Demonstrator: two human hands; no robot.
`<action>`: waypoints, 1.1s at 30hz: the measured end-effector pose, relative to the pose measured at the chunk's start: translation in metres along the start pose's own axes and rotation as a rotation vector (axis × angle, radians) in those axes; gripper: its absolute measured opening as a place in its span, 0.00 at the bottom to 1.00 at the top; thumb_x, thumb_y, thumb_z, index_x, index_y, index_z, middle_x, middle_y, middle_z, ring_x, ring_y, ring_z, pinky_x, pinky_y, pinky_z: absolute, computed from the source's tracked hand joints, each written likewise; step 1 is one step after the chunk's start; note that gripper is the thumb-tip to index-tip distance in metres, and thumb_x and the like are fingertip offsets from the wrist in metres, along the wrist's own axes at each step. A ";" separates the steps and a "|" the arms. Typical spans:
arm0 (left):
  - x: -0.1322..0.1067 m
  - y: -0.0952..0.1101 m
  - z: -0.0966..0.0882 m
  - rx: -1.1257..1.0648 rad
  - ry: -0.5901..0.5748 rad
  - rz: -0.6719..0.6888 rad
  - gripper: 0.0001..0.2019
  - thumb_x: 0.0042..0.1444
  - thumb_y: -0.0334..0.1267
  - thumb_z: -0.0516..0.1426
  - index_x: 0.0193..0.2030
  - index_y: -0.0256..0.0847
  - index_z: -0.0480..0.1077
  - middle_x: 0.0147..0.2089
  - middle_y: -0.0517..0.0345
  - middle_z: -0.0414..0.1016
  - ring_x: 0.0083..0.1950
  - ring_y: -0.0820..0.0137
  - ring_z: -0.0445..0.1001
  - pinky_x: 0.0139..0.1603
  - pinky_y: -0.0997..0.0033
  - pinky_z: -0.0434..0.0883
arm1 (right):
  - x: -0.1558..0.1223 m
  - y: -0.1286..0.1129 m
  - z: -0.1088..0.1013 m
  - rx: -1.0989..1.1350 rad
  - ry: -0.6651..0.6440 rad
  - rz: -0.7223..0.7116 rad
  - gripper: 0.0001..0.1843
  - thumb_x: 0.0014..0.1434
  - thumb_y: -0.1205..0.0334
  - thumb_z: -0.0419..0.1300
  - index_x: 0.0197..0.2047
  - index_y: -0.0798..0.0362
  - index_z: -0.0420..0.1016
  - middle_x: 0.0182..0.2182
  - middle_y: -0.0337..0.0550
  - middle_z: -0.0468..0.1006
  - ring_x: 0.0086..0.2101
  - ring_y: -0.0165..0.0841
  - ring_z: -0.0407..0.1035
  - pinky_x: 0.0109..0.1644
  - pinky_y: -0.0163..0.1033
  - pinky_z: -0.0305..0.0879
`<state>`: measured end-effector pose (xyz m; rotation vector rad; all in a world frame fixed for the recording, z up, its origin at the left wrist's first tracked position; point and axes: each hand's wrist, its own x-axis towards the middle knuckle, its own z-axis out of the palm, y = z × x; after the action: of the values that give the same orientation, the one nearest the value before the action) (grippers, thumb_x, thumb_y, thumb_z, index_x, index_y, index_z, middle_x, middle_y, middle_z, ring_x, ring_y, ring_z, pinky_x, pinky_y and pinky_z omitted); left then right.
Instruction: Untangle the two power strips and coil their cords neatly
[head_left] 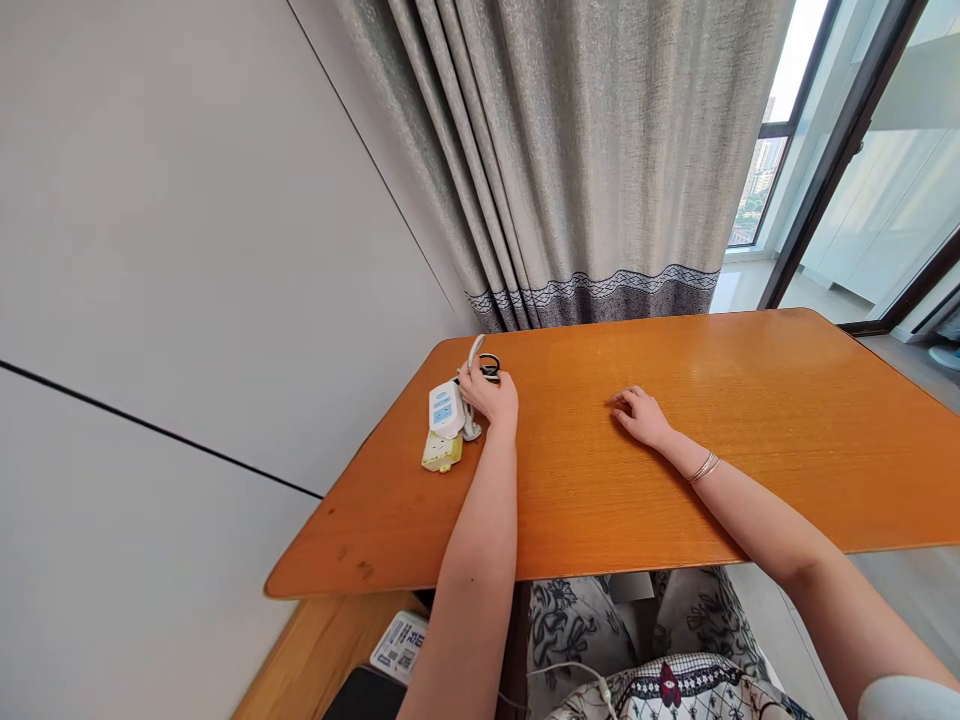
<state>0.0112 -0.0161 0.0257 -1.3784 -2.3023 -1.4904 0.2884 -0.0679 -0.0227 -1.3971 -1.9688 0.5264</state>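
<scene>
At the left side of the table my left hand (491,394) has its fingers closed at the black-handled scissors (490,364); the fingers hide their blades. A white cord (475,350) loops up beside those fingers. Just left of the hand lies a white plug-in device (446,408) with a blue label. It rests against a pale yellow power strip (441,453), partly covering it. My right hand (641,415) lies on the bare tabletop near the middle, palm down and holding nothing, its fingers loosely bent and apart.
The orange-brown wooden table (570,500) stands against a pale wall panel (187,250) on the left. Grey curtains (600,150) hang behind its far edge. Below the near edge are a printed white box (400,645), a black object (365,695) and a white cable (570,665) over my lap.
</scene>
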 end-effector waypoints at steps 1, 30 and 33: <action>-0.001 0.001 0.000 -0.006 -0.002 0.007 0.28 0.59 0.34 0.52 0.67 0.35 0.63 0.69 0.39 0.60 0.68 0.50 0.63 0.70 0.52 0.59 | 0.000 0.000 0.000 0.002 -0.001 0.002 0.11 0.62 0.67 0.59 0.48 0.52 0.76 0.48 0.48 0.75 0.47 0.36 0.72 0.58 0.47 0.65; -0.134 0.094 0.013 -0.605 -0.588 0.854 0.08 0.56 0.30 0.59 0.42 0.43 0.74 0.49 0.50 0.75 0.50 0.64 0.77 0.53 0.60 0.76 | 0.016 0.010 0.001 1.189 0.386 0.339 0.35 0.51 0.25 0.55 0.41 0.50 0.73 0.32 0.42 0.80 0.32 0.35 0.72 0.39 0.41 0.68; -0.107 0.097 0.012 -0.552 -0.505 0.818 0.06 0.58 0.33 0.58 0.42 0.42 0.73 0.57 0.47 0.71 0.58 0.61 0.74 0.62 0.55 0.71 | 0.017 0.009 -0.002 1.190 0.386 0.370 0.29 0.49 0.32 0.60 0.39 0.49 0.72 0.31 0.41 0.79 0.30 0.33 0.72 0.37 0.39 0.67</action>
<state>0.1486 -0.0634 0.0345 -2.6416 -1.1399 -1.6136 0.2921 -0.0486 -0.0228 -0.9235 -0.7604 1.2170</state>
